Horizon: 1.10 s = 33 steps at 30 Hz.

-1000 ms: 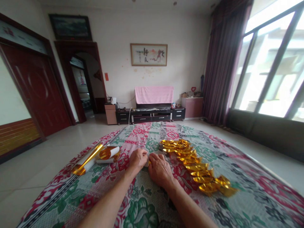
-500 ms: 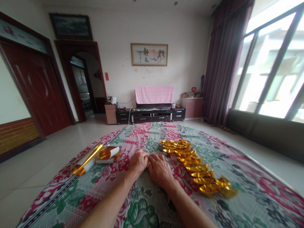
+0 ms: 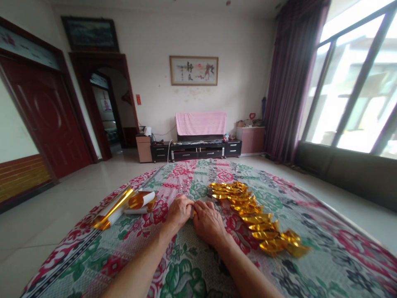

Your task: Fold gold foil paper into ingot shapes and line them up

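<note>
My left hand (image 3: pixel 180 212) and my right hand (image 3: pixel 208 220) meet fingertip to fingertip over the middle of the patterned cloth (image 3: pixel 186 256). Both have their fingers curled and pressed together. A small bit of gold shows beneath the right fingers; most of what lies between the hands is hidden. To the right, several folded gold foil pieces (image 3: pixel 263 227) form a slanting row. Curled gold-and-white foil sheets (image 3: pixel 114 210) lie left of my left hand.
Past the cloth's far edge stands a low black cabinet (image 3: pixel 195 154) under a pink cloth (image 3: pixel 201 123). Dark red doors (image 3: pixel 49 120) are at the left, a purple curtain (image 3: pixel 287 82) and window at the right.
The hands stay together in nearly the same place, with a slight shift of the fingers. The foil row and the curled sheets lie as before.
</note>
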Each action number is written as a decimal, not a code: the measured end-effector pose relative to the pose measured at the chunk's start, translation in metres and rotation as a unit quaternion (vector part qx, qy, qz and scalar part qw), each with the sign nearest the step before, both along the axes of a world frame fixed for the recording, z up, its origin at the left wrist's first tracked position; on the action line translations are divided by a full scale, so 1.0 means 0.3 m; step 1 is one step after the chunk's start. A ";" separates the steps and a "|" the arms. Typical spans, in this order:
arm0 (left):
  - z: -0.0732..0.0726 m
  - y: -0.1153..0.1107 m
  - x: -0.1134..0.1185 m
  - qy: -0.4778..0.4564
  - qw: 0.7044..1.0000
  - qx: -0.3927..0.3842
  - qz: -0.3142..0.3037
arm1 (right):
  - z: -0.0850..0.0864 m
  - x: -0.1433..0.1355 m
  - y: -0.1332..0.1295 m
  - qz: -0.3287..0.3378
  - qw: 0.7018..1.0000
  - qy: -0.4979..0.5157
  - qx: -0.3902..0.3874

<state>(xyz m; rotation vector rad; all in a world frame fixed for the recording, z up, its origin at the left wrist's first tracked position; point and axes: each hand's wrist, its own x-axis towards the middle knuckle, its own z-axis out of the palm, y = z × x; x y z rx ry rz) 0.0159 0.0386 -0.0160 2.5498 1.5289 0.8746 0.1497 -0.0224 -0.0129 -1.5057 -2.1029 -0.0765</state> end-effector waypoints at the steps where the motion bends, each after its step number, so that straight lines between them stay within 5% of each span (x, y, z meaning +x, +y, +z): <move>1: -0.003 0.004 -0.001 -0.002 1.000 0.000 0.000 | -0.001 0.000 0.001 0.000 1.000 0.000 -0.001; 33: 0.016 0.004 -0.002 0.016 1.000 0.001 0.001 | -0.001 0.002 0.001 0.001 1.000 -0.018 0.000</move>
